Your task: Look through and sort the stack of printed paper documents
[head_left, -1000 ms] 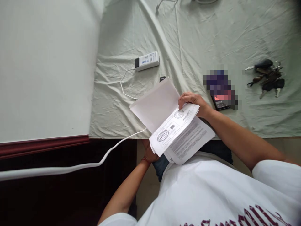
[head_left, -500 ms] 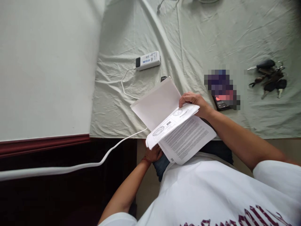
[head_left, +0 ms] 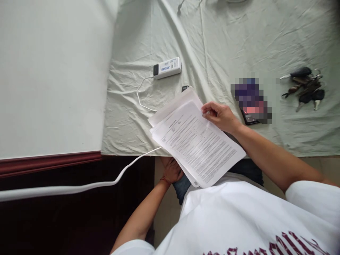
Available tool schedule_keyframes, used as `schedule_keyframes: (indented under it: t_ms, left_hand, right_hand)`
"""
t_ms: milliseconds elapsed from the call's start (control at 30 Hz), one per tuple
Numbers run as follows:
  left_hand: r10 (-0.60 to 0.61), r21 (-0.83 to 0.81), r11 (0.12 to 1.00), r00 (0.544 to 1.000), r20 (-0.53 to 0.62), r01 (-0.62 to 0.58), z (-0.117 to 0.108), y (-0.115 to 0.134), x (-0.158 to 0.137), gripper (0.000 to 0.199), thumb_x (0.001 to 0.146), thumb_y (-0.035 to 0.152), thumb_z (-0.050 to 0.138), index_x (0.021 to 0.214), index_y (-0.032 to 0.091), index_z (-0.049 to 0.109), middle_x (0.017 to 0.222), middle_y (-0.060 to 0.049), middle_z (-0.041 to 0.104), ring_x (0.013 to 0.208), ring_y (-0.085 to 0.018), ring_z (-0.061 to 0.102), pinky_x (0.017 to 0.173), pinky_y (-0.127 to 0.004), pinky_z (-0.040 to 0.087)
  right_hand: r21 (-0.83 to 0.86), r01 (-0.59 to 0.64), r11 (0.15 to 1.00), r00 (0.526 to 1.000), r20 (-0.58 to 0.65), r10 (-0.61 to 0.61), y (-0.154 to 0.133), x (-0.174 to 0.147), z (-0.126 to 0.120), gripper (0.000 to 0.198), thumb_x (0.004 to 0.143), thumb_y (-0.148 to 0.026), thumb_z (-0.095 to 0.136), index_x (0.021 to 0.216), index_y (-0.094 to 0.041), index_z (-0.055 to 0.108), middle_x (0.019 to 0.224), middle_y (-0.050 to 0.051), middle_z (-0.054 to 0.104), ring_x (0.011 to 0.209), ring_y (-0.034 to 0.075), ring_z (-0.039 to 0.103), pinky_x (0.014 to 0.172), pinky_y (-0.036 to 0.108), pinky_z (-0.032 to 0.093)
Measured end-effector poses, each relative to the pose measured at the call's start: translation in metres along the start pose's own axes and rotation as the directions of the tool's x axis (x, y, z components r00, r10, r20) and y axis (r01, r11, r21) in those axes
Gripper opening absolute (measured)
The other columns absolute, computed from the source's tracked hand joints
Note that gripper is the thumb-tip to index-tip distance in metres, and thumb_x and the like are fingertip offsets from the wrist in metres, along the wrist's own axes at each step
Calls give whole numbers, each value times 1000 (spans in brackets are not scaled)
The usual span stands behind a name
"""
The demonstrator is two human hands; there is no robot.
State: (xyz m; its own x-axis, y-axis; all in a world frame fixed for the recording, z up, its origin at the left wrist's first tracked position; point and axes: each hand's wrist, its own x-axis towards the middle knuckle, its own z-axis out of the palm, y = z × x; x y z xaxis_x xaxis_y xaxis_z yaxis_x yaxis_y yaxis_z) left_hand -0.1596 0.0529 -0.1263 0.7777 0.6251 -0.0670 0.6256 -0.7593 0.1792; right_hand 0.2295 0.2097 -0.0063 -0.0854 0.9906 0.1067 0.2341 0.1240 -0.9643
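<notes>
A stack of printed sheets [head_left: 198,141] lies tilted in front of me, partly over the table edge and partly over my lap. The top sheet is flat, with dense text facing up. At the stack's far end a paler blank sheet [head_left: 172,102] sticks out from underneath. My right hand [head_left: 221,115] is at the stack's upper right edge, fingers curled and pinched on the sheets. Below the table edge my left hand [head_left: 172,171] rests by my leg, beside and partly beneath the papers. Its fingers are mostly hidden.
On the green tablecloth [head_left: 138,42] lie a white power bank [head_left: 167,68] with a cable, a pixelated phone [head_left: 251,101] and a bunch of keys [head_left: 305,85]. A white cable [head_left: 119,177] crosses the gap at left, beside a white surface with a red edge [head_left: 50,161].
The folded-over sheets with round stamps have swung away from me and turned over, so a full text page now faces up. My right hand stays near the edge; my left hand has hardly moved.
</notes>
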Motion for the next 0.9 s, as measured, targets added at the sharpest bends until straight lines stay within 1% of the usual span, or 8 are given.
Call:
schedule_keyframes:
  t_ms: [133,267,433,533,667,900]
  left_hand:
    - [-17,-17,1000,999,39,17,-1,-1,0,17,81,33,61,89,24,74,88,-12,76,93,-33,69,102,-53,47]
    - [-49,-28,998,996,75,51,-1,0,1,15,81,35,61,87,26,72,84,-10,75,90,-33,69,101,-55,47]
    - [-55,-33,998,996,76,57,-2,1,2,15,84,34,59,89,25,71,89,-9,75,95,-32,68,104,-54,47]
    - [-37,-31,999,998,60,39,-4,2,2,16,85,32,58,87,24,71,86,-8,75,95,-31,68,105,-53,47]
    - [-25,-20,999,999,35,25,-5,2,3,20,86,30,56,88,22,74,84,-10,74,93,-31,68,103,-52,48]
    - [-23,-30,999,999,44,24,-7,4,6,21,87,29,55,87,23,74,82,-10,74,94,-32,68,102,-52,48]
  right_hand:
    - [-65,36,997,999,22,-34,2,0,1,15,79,-30,74,91,-24,68,78,-2,63,69,14,47,69,31,38]
    - [-97,45,994,998,41,-41,3,1,1,9,80,-29,72,83,-24,65,74,-3,58,69,15,48,71,32,38]
    - [-45,41,998,999,17,-40,1,1,0,11,81,-32,70,80,-23,63,70,-3,52,67,14,43,68,32,36]
    - [-4,7,1000,1000,-20,-7,-1,0,-1,13,82,-33,70,80,-23,63,68,-4,48,64,13,40,66,32,35]
    - [22,-6,1000,999,-43,7,-3,-1,-3,13,82,-33,70,81,-22,63,64,-6,43,62,12,38,64,31,33]
    - [33,-24,999,997,-77,26,-3,0,-4,14,81,-33,71,80,-22,62,61,-6,42,59,12,36,60,31,32]
